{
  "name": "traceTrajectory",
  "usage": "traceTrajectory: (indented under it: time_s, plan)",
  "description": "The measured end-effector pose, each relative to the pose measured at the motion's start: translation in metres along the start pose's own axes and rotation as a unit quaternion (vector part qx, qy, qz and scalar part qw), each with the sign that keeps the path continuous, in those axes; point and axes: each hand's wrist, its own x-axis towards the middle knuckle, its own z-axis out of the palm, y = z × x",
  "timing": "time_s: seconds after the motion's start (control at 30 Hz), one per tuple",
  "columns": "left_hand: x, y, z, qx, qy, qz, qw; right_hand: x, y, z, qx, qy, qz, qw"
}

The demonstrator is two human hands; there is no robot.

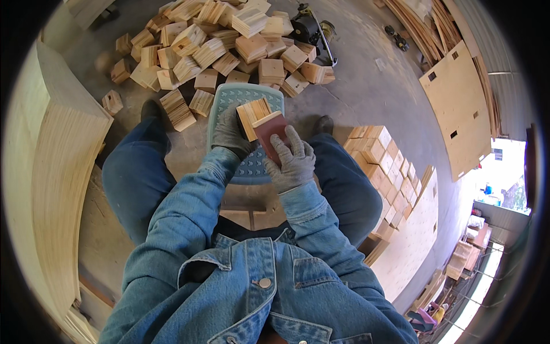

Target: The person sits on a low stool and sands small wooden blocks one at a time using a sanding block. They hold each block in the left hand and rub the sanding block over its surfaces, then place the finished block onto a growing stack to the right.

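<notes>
In grey gloves, both my hands are raised over a pale blue-green plastic stool (252,172) between my knees. My left hand (230,135) is closed round the side of a wooden block (247,116) with layered grain. My right hand (293,157) grips a sanding block (271,133), a flat piece of wood with a reddish-brown abrasive face. The sanding block lies against the right side of the wooden block, at a tilt. The faces where the two meet are hidden, as are some of the left fingers.
A loose heap of wooden blocks (229,43) lies beyond the stool, with a black power tool (309,28) beside it. Neatly stacked blocks (384,163) stand on a plywood board to my right. A tall sheet stack (63,166) rises at left. Plywood panels (458,109) lean at far right.
</notes>
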Motion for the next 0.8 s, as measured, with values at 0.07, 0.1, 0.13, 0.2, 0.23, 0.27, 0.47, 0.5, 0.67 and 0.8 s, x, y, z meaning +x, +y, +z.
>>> traceTrajectory:
  time_s: [0.07,0.1,0.13,0.2,0.23,0.27,0.47,0.5,0.67,0.8]
  plan:
    - [0.000,0.010,-0.004,-0.004,-0.003,-0.005,1.000,0.001,0.000,0.003,-0.007,-0.001,-0.001,1.000]
    - [-0.001,0.015,-0.003,0.008,0.005,0.003,1.000,0.004,0.003,0.004,-0.017,-0.002,-0.010,1.000]
    - [-0.004,0.014,-0.002,0.053,0.038,0.032,0.997,0.012,0.003,0.002,-0.026,-0.002,-0.019,0.999]
    - [-0.006,0.011,-0.002,0.105,0.065,0.056,0.991,0.032,0.002,0.004,-0.049,-0.020,-0.012,0.999]
    - [-0.005,0.009,0.000,0.111,0.056,0.054,0.991,0.051,0.000,0.004,-0.067,-0.037,0.006,0.997]
    - [-0.004,0.008,0.001,0.119,0.049,0.053,0.990,0.072,-0.001,0.004,-0.082,-0.054,0.023,0.995]
    - [0.000,-0.033,0.007,0.068,-0.003,-0.002,0.998,0.143,0.013,0.035,-0.058,-0.063,0.036,0.996]
    - [0.001,-0.031,0.007,0.055,-0.003,-0.006,0.998,0.134,0.014,0.033,-0.032,-0.059,0.034,0.997]
    - [-0.008,0.029,-0.009,0.092,0.029,0.048,0.994,0.037,-0.001,-0.005,-0.055,-0.052,0.019,0.997]
    - [0.000,0.033,-0.017,0.166,-0.029,0.028,0.985,-0.006,-0.006,-0.015,-0.035,-0.038,-0.015,0.999]
